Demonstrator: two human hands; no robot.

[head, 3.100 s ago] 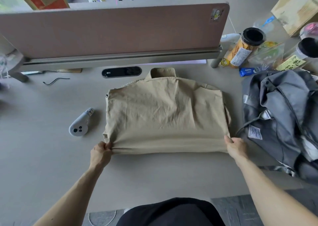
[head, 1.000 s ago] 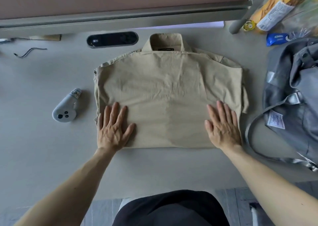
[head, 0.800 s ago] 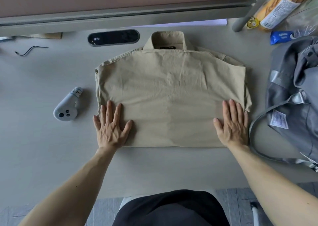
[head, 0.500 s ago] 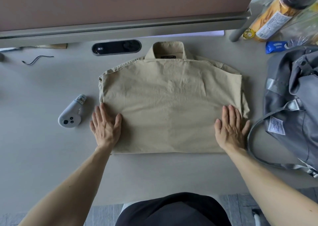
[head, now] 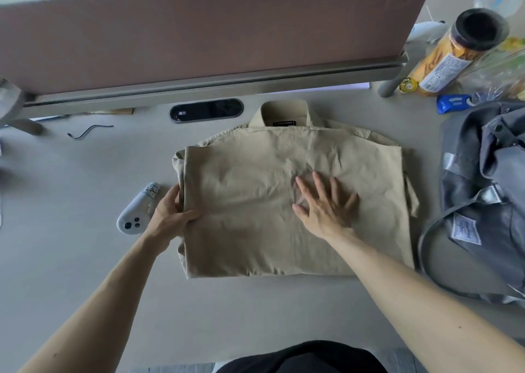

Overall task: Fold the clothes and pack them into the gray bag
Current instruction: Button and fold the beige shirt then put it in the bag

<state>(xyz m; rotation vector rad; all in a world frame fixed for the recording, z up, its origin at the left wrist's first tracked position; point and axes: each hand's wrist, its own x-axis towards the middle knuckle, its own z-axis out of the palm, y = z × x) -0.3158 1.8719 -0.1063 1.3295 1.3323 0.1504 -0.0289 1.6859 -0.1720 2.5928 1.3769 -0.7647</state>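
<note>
Folded beige shirt (head: 255,230) is laid flat mid-bench (head: 71,273), collar toward the far edge. Its left edge is gripped by the left hand (head: 167,216), fingers (head: 176,195) curled round the fabric. The right hand (head: 324,206) is pressed on the shirt's middle, fingers spread wide and straight. The gray bag (head: 483,173) is slumped at the right edge, just beside the shirt.

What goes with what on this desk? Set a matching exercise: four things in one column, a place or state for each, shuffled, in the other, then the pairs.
Things
1. left hand
2. right hand
3. bag
4. controller

Places and states
A. lies to the right of the shirt
B. presses flat on the shirt
C. grips the shirt's left edge
D. lies to the left of the shirt

Pairs: 1-C, 2-B, 3-A, 4-D
</note>
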